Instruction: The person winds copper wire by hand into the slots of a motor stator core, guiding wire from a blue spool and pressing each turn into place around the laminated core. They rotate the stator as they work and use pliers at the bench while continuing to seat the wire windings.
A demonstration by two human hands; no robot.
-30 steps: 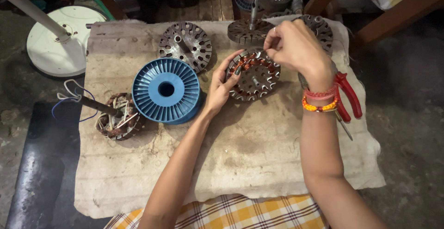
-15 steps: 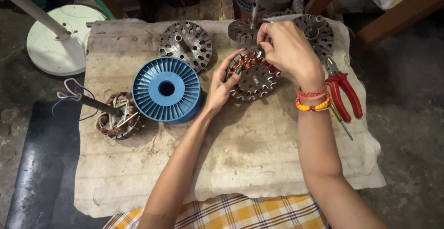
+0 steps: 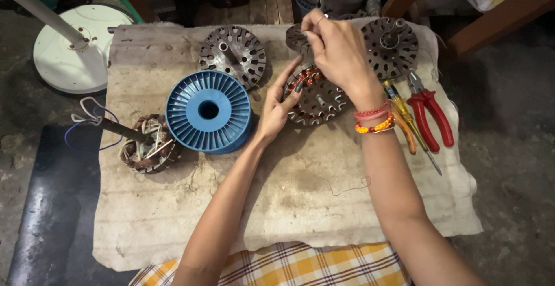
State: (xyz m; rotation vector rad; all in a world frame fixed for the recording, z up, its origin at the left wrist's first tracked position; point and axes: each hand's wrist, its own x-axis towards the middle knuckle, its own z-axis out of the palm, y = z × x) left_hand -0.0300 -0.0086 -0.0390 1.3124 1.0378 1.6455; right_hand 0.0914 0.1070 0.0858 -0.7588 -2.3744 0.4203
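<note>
White fan base (image 3: 78,49) with a pole at far left on the floor. On the worn cloth (image 3: 289,205): a wound stator (image 3: 147,144) with white and blue leads at the left edge, then a blue plastic spool (image 3: 208,111), round, ribbed, empty hub, no label visible. Behind it a bare slotted stator core (image 3: 234,55) with a shaft.

Left hand (image 3: 277,108) half open, fingers spread and curved, thumb and fingertips pressed on the left rim of the centre stator (image 3: 318,98), steadying it flat on the cloth. That stator sits mid-cloth, just right of the spool, copper winding showing at its upper left.

Right hand (image 3: 338,49) above the stator's far edge, fingers pinched together near the copper coil; whatever is pinched is too thin to tell. Red and orange bracelets on that wrist.

Right of it: another slotted core (image 3: 396,46), a yellow-handled screwdriver (image 3: 404,110), red-handled pliers (image 3: 428,112) lying near the cloth's right edge.
</note>
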